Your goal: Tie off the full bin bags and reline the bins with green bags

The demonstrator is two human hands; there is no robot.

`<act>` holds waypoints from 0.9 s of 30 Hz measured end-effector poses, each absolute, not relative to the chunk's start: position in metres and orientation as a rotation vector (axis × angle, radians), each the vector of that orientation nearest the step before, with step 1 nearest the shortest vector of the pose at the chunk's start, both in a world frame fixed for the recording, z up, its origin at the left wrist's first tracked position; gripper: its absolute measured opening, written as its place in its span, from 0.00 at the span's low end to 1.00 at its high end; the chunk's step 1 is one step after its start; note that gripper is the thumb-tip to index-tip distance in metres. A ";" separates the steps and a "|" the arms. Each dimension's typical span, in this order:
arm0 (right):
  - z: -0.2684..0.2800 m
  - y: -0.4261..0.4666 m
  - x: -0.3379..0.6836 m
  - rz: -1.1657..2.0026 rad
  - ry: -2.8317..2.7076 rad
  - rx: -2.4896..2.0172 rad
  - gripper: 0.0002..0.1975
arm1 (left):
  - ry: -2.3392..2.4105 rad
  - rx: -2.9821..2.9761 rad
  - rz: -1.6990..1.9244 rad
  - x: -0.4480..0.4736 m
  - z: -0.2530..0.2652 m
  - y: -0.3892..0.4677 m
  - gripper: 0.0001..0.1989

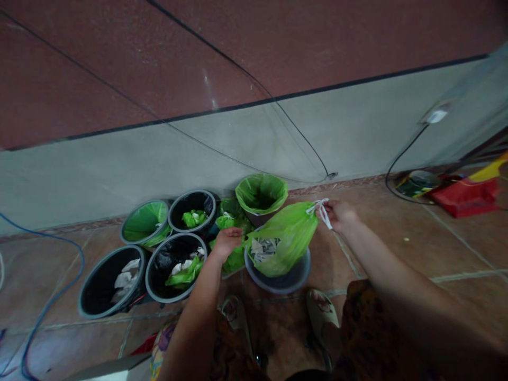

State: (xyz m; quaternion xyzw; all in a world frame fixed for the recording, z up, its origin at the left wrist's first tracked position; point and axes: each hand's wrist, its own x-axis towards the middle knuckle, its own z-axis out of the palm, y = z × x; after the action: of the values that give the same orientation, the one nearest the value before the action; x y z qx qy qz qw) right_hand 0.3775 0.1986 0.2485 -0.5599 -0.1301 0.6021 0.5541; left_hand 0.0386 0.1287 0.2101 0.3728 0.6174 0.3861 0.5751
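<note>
A green garbage bag (pixel 289 238), tied at its neck with a white drawstring (pixel 325 212), lies tilted over a grey bin (pixel 278 287). Printed paper shows through its left side. My right hand (pixel 338 214) is closed on the drawstring end at the right. At the bag's opposite, lower corner, my left hand (pixel 229 242) has its fingers pinched together and appears to grip the plastic; the exact contact is hard to make out. Just behind the bag stands a bin lined with a green bag (pixel 261 194). More green plastic (pixel 234 259) lies beside my left hand.
To the left stand several bins, among them a green-lined bin (pixel 145 222) and a black-lined bin (pixel 99 288) with white paper. A blue cable (pixel 59 296) runs along the left floor. A red dustpan (pixel 466 197) and a black cord (pixel 391 174) lie at right, near the wall (pixel 198 159).
</note>
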 end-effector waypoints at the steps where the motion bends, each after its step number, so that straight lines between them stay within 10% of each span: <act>1: 0.249 0.198 0.377 1.423 -0.294 -1.329 0.13 | 1.451 0.861 0.912 0.039 0.211 0.129 0.15; 18: 0.237 0.197 0.361 1.507 -0.245 -1.384 0.18 | 1.606 1.292 0.705 0.072 0.182 0.138 0.13; 27: 0.219 0.155 0.288 1.788 -0.540 -1.429 0.13 | 1.504 1.476 0.551 0.132 0.154 0.129 0.40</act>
State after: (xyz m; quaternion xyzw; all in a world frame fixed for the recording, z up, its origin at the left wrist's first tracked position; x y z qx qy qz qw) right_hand 0.2876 0.1549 0.2187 -0.5608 -0.2121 0.7018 0.3846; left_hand 0.1323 0.1295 0.1541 0.6005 0.6118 0.2242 0.4635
